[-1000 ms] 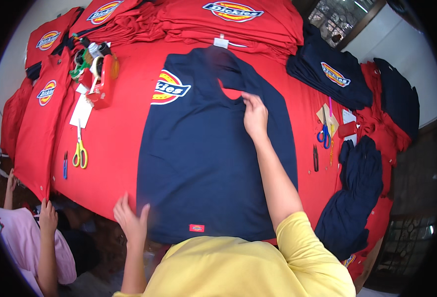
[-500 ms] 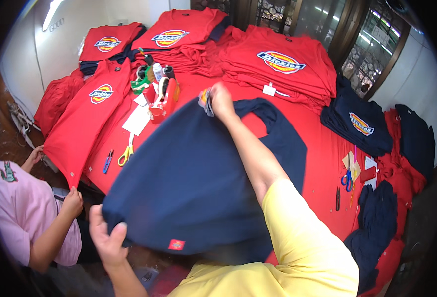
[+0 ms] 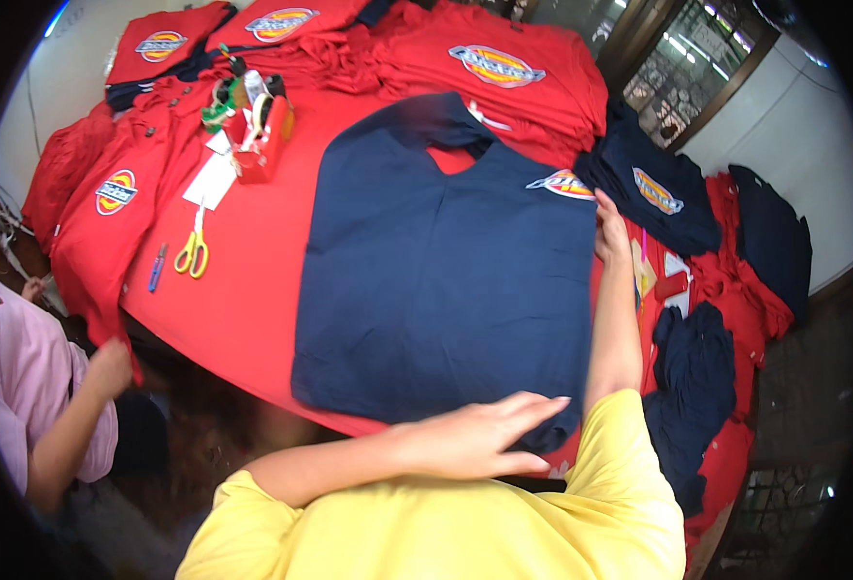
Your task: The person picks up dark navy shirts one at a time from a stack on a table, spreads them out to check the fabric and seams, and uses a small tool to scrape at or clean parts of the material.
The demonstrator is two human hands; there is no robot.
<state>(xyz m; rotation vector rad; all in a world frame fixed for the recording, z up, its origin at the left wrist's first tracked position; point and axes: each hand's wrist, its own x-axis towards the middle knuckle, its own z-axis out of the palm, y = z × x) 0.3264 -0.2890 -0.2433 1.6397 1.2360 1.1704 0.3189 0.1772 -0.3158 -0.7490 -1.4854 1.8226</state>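
Observation:
A navy shirt (image 3: 436, 280) is spread over the red-covered table in front of me, its neck opening at the far side. A logo patch (image 3: 563, 184) shows at its far right, partly cut off by the shirt's edge. My right hand (image 3: 613, 230) is at that right edge just below the patch, fingers closed on the cloth, slightly blurred. Near the shirt's lower edge, my left hand (image 3: 479, 437) reaches rightward, fingers stretched out and holding nothing. Whether its fingertips touch the cloth is unclear.
Yellow-handled scissors (image 3: 192, 253), a blue snipper (image 3: 158, 269) and a red tape dispenser (image 3: 264, 145) lie left. Stacked red shirts (image 3: 504, 106) stand at the back. Folded navy shirts (image 3: 649, 184) and a crumpled navy cloth (image 3: 692, 387) lie right. A pink-shirted co-worker (image 3: 35, 377) handles a red shirt.
The navy shirt has come down from a lifted, slanted position and moved right onto the table. My right hand has moved right and nearer; my left hand has released the hem and swung right.

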